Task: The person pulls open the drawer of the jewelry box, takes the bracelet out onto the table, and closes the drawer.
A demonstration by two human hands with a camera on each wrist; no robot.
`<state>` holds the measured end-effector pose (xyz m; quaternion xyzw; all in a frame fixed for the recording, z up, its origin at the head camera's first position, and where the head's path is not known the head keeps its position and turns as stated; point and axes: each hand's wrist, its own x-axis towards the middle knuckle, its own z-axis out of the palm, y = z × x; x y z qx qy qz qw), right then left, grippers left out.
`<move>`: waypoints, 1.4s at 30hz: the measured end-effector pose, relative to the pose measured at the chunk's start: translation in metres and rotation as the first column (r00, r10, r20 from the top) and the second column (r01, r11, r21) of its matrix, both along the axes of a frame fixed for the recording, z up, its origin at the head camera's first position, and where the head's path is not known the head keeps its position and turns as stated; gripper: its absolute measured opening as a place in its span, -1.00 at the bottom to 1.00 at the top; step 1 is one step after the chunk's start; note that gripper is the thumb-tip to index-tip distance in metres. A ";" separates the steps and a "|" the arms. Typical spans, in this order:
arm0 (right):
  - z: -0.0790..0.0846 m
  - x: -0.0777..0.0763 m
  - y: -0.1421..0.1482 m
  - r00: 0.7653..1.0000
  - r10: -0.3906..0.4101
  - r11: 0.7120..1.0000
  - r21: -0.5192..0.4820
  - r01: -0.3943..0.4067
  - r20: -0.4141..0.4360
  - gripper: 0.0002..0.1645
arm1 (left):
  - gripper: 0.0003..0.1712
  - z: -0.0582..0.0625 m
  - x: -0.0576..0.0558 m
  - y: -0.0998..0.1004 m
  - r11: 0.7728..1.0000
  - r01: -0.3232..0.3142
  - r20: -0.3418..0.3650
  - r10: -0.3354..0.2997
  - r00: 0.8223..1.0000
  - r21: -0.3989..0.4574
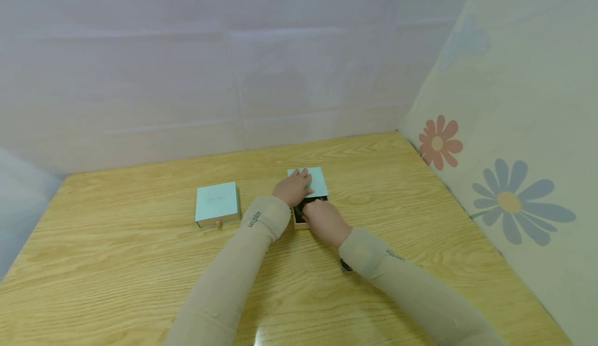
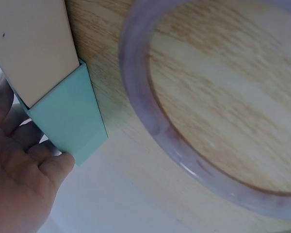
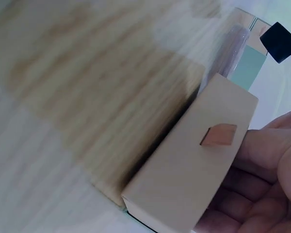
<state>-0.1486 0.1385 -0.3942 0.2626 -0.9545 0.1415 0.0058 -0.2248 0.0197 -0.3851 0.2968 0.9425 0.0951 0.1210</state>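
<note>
A mint-green drawer box [image 1: 317, 182] sits on the table, its beige drawer [image 3: 189, 155] pulled partway out toward me. The drawer front carries an orange-brown pull tab [image 3: 220, 134]. My left hand [image 1: 293, 187] rests on top of the mint sleeve [image 2: 70, 116], fingers laid across it. My right hand [image 1: 324, 221] reaches into the dark drawer with bent fingers and pinches a black strap-like item [image 3: 280, 42]. Part of that item stands above the drawer in the right wrist view. Its full shape and my right fingertips are hidden.
A second mint-green box [image 1: 216, 202], closed, lies to the left with its pull tab facing me. A pale bangle [image 2: 157, 124] circles my left wrist. A white cloth wall stands behind the wooden table [image 1: 140, 263], and a flower-printed wall [image 1: 528, 128] rises along its right.
</note>
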 end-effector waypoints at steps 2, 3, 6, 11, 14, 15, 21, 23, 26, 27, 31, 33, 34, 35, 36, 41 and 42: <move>0.001 0.000 0.001 1.000 0.008 1.000 -0.003 -0.008 0.007 -0.88 | -0.41 0.000 0.000 0.000 1.000 0.002 -0.003 -0.002 1.000 0.006; 0.001 0.000 0.002 1.000 0.012 1.000 -0.004 -0.012 0.014 -0.88 | -0.41 0.000 0.001 0.000 1.000 0.004 -0.004 -0.004 1.000 0.010; 0.004 0.000 0.005 0.999 0.036 0.999 -0.004 -0.035 0.038 -0.87 | -0.42 0.001 0.001 0.000 1.000 0.007 -0.009 -0.006 1.000 0.014; 0.010 0.000 0.013 0.994 0.064 0.998 0.018 -0.066 0.083 -0.84 | -0.42 0.003 0.003 0.000 1.000 -0.002 -0.004 0.002 1.000 0.013; 0.013 0.002 0.019 0.993 0.070 0.997 0.025 -0.073 0.099 -0.87 | -0.41 0.003 0.004 0.001 1.000 -0.006 -0.002 0.006 1.000 0.005; 0.014 0.003 0.021 0.992 0.075 0.997 0.022 -0.077 0.098 -0.89 | -0.41 0.003 0.004 0.001 1.000 -0.008 -0.001 0.008 1.000 0.003; 0.012 0.006 0.030 0.995 0.086 0.995 0.040 -0.088 0.054 -0.92 | -0.40 0.002 0.004 0.001 1.000 -0.020 0.001 0.020 1.000 -0.006; 0.011 0.007 0.032 0.996 0.085 0.995 0.041 -0.086 0.035 -0.87 | -0.40 0.001 0.003 0.002 1.000 -0.019 -0.005 0.019 1.000 -0.007; 0.009 0.008 0.036 0.996 0.094 0.995 0.024 -0.094 0.000 -0.80 | -0.40 0.001 0.003 0.003 1.000 -0.018 -0.011 0.018 1.000 -0.010; 0.008 0.009 0.038 0.995 0.097 0.995 0.012 -0.097 -0.005 -0.79 | -0.40 0.001 0.003 0.003 1.000 -0.018 -0.013 0.018 1.000 -0.012; 0.007 0.011 0.043 0.992 0.124 0.991 -0.040 -0.126 -0.033 -0.87 | -0.40 -0.001 0.002 0.003 1.000 -0.018 -0.015 0.018 1.000 -0.023; 0.008 0.012 0.045 0.988 0.147 0.987 -0.064 -0.150 -0.051 -0.95 | -0.39 -0.001 0.002 0.004 0.999 -0.019 -0.015 0.018 1.000 -0.027; 0.009 0.013 0.046 0.985 0.161 0.984 -0.074 -0.165 -0.062 -0.96 | -0.39 -0.001 0.002 0.004 0.999 -0.019 -0.016 0.018 1.000 -0.028; 0.009 0.013 0.048 0.982 0.176 0.980 -0.083 -0.181 -0.072 -0.91 | -0.39 -0.001 0.002 0.004 0.999 -0.019 -0.016 0.019 1.000 -0.030; 0.010 0.013 0.049 0.978 0.191 0.976 -0.094 -0.198 -0.079 -0.84 | -0.39 -0.001 0.002 0.004 0.999 -0.019 -0.015 0.019 1.000 -0.030; 0.014 0.015 0.056 0.974 0.224 0.960 -0.165 -0.228 -0.043 -0.63 | -0.39 -0.001 0.001 0.005 0.999 -0.021 -0.016 0.020 1.000 -0.043; 0.014 0.016 0.058 0.976 0.217 0.958 -0.188 -0.217 -0.022 -0.62 | -0.39 -0.001 0.001 0.005 0.999 -0.021 -0.017 0.020 1.000 -0.046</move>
